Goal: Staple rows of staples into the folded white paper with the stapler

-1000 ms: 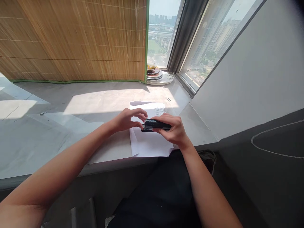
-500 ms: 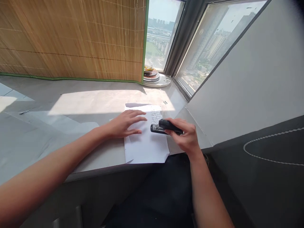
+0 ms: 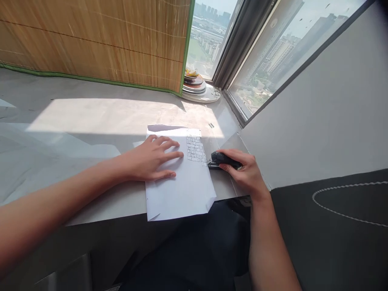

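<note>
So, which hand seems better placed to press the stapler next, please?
Probably the right hand: it grips the stapler at the right edge of the paper, while the left hand lies spread on that paper.

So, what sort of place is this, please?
Probably a high-rise home's pale window ledge: there's a brown slatted blind, stacked round plates, and a grey-framed glass window overlooking tall buildings.
</note>
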`<state>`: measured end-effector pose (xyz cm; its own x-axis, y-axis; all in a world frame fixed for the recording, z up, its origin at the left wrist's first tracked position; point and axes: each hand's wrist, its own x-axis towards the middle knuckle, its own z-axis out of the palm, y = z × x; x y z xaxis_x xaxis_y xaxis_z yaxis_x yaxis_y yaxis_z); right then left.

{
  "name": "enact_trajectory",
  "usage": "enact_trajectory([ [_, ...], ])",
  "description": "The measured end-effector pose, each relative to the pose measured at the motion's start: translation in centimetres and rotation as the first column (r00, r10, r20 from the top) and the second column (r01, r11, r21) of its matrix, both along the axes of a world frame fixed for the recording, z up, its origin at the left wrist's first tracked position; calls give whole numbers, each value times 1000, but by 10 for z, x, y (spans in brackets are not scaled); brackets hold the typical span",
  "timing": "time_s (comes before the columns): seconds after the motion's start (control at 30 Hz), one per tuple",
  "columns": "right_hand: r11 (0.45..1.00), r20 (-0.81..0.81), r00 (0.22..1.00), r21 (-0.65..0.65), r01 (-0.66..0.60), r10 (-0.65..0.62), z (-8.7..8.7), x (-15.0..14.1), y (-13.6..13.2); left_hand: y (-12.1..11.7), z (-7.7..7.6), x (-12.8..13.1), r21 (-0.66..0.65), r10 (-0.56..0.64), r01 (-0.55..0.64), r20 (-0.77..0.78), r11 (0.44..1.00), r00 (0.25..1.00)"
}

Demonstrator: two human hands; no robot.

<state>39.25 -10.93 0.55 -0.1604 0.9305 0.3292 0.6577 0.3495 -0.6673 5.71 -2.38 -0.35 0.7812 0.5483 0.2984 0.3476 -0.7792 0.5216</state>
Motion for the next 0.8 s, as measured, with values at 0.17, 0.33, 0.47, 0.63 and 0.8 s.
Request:
enact_trajectory([
  [0.17,998,92,996,58,-1,-4,-3,-15,2,-14,-1,16,-53,-61,63,55,997,997],
  [0.33,982,186,981,189,17,-52,-10,-21,-1,-25,-1,21,-21,-121,121,-14,992,993],
  [0.47,958,177,983,287,0,-53,-15,-29,-3,-31,3,18,132,-113,142,-207,981,972],
  [0.63,937,193,979,349,-9,-63,-18,-37,-5,-34,6,19,228,-101,187,-342,956,934],
  [0.8,936,234,965,352,27,-115,-19,-39,-8,-34,5,19,235,-82,168,-335,957,939],
])
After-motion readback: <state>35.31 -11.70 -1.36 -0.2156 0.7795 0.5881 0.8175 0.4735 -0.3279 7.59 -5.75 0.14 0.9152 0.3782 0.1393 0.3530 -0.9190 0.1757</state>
